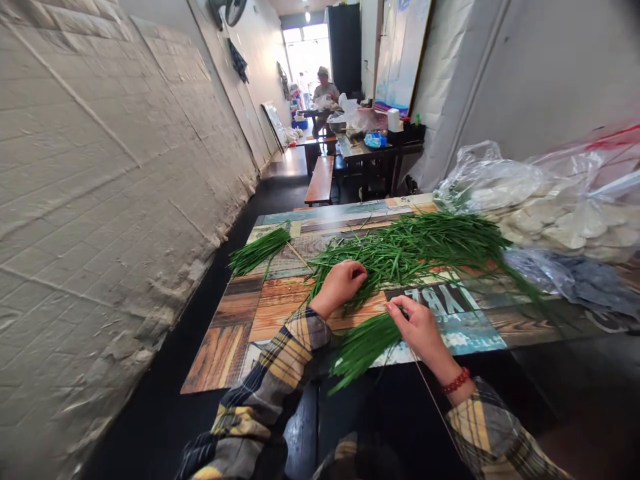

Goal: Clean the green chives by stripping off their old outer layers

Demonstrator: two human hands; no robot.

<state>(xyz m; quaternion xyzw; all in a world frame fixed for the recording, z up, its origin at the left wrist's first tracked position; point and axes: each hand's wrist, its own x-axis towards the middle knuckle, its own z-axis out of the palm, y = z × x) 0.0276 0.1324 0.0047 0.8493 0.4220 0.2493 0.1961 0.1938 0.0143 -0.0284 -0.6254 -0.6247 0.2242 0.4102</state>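
Note:
A loose pile of garlic chives spreads across a patchwork-patterned table. My left hand is over the pile's near edge, its fingers curled to a pinch; what they grip, if anything, is hidden. A smaller bunch of chives lies at the table's front edge, its tips hanging over. My right hand is at that bunch's right end, thumb and fingers closed together, and I cannot make out what is between them. Below it runs a thin pale strand. Another neat chive bunch lies at the far left.
Clear plastic bags of pale, flat pieces stand on the right, with a crumpled bluish bag in front. A brick wall borders the left side. Farther off are a bench, a cluttered table and a seated person.

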